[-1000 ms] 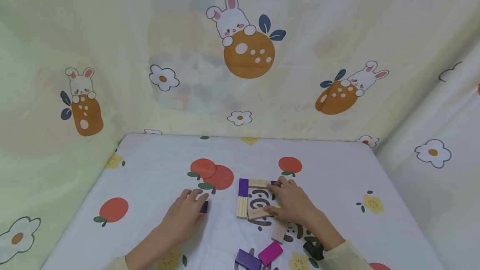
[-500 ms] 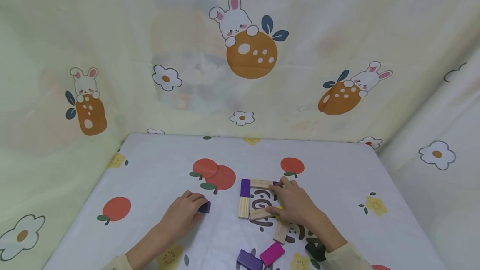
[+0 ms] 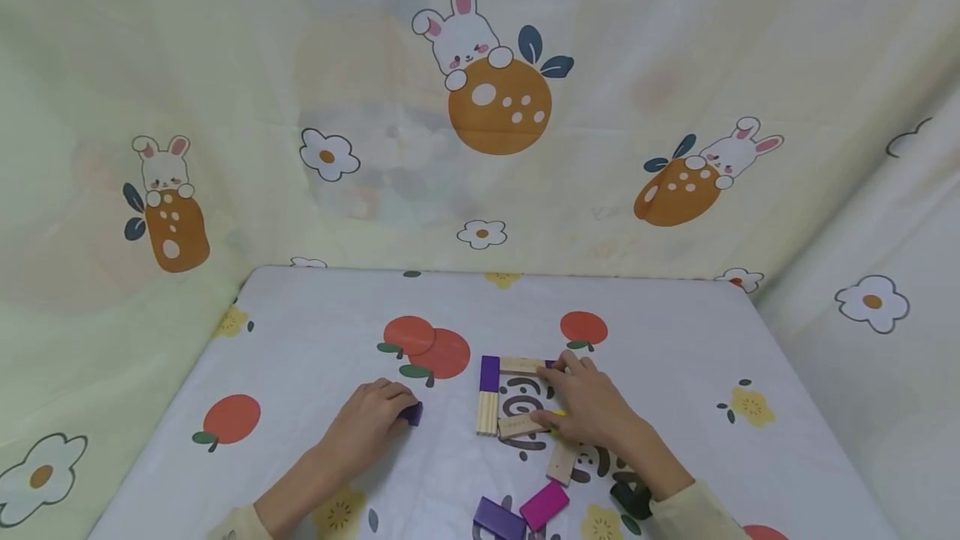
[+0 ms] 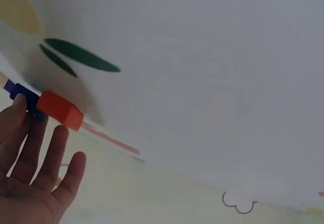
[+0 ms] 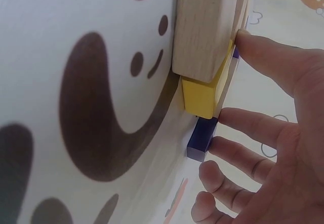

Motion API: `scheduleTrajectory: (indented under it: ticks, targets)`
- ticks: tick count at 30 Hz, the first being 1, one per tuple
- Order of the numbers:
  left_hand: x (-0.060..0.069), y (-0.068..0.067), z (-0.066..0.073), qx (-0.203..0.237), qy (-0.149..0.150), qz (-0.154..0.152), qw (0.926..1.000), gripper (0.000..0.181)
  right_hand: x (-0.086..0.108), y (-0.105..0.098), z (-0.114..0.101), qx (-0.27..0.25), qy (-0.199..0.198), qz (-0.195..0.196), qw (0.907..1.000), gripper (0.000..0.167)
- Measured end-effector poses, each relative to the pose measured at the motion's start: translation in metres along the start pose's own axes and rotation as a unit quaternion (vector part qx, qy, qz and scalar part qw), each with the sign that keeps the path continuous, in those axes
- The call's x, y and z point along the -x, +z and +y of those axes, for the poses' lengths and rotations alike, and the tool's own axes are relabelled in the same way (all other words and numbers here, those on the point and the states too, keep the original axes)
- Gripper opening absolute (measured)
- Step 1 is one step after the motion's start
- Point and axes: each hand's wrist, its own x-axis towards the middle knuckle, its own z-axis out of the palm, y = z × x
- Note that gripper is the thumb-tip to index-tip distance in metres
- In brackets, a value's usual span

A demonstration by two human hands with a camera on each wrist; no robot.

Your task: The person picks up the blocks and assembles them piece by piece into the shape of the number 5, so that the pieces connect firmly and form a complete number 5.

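My left hand (image 3: 371, 423) pinches a dark blue-purple block (image 4: 25, 96) between thumb and fingers, left of the frame of blocks. Beside it in the left wrist view lies an orange-red block (image 4: 59, 108), near the other fingertips; in the head view the hand hides it. My right hand (image 3: 592, 407) spans the right side of the block frame, fingers extended, fingertips and thumb touching its blocks. Under that hand are a yellow block (image 5: 199, 96) and a dark blue block (image 5: 201, 138). Plain wooden blocks (image 3: 519, 367) and a purple block (image 3: 490, 373) form other sides.
Below the frame lie a wooden block (image 3: 561, 463), a magenta block (image 3: 544, 506) and a purple block (image 3: 500, 518). A dark green block (image 3: 632, 500) sits by the right wrist. A printed white cloth (image 3: 315, 340) covers the table, with a patterned curtain (image 3: 390, 215) behind.
The left hand's fingers, raised over the dark block a second ago, have lowered and taken hold of it; the block has turned slightly. My right hand stays in place.
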Motion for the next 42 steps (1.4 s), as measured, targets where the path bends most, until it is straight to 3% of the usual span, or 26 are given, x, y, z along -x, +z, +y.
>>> scheduleTrajectory:
  ticks: [3, 5, 11, 16, 23, 28, 34, 37, 39, 42]
  targets:
    - [-0.001, -0.004, 0.003, 0.010, 0.029, 0.014, 0.9994, 0.030, -0.001, 0.001, 0.000, -0.005, 0.002, -0.003, 1.0000, 0.071]
    - [-0.001, -0.009, 0.007, 0.022, 0.052, 0.008, 0.9984, 0.031, -0.001, 0.001, -0.001, -0.005, 0.003, -0.005, 1.0000, 0.071]
    - [0.001, -0.021, 0.027, 0.058, 0.116, -0.076, 0.9886, 0.031, 0.000, -0.002, -0.001, -0.004, 0.004, -0.005, 1.0000, 0.071]
    - [0.005, -0.016, 0.040, 0.071, 0.151, -0.139, 0.9761, 0.030, 0.001, -0.002, -0.002, -0.005, 0.005, -0.004, 1.0000, 0.070]
    - [0.011, -0.011, 0.050, 0.089, 0.142, -0.194, 0.9665, 0.030, 0.001, -0.002, -0.003, -0.007, 0.006, -0.002, 1.0000, 0.071]
    - [0.015, -0.006, 0.051, 0.104, 0.142, -0.196, 0.9646, 0.029, 0.001, -0.003, -0.003, -0.002, 0.004, 0.000, 1.0000, 0.070]
    - [0.016, -0.002, 0.051, 0.085, 0.071, -0.217, 0.9697, 0.040, 0.001, -0.003, -0.002, 0.000, 0.001, 0.005, 1.0000, 0.071]
    - [0.015, -0.002, 0.051, 0.083, 0.039, -0.236, 0.9673, 0.044, 0.001, -0.003, -0.002, 0.001, 0.001, 0.005, 1.0000, 0.071]
    - [0.015, -0.001, 0.051, 0.091, 0.032, -0.245, 0.9646, 0.045, 0.001, -0.003, -0.002, 0.001, 0.001, 0.005, 1.0000, 0.071]
    - [0.016, 0.000, 0.052, 0.101, 0.048, -0.244, 0.9633, 0.044, 0.001, -0.003, -0.002, 0.000, 0.001, 0.006, 1.0000, 0.071]
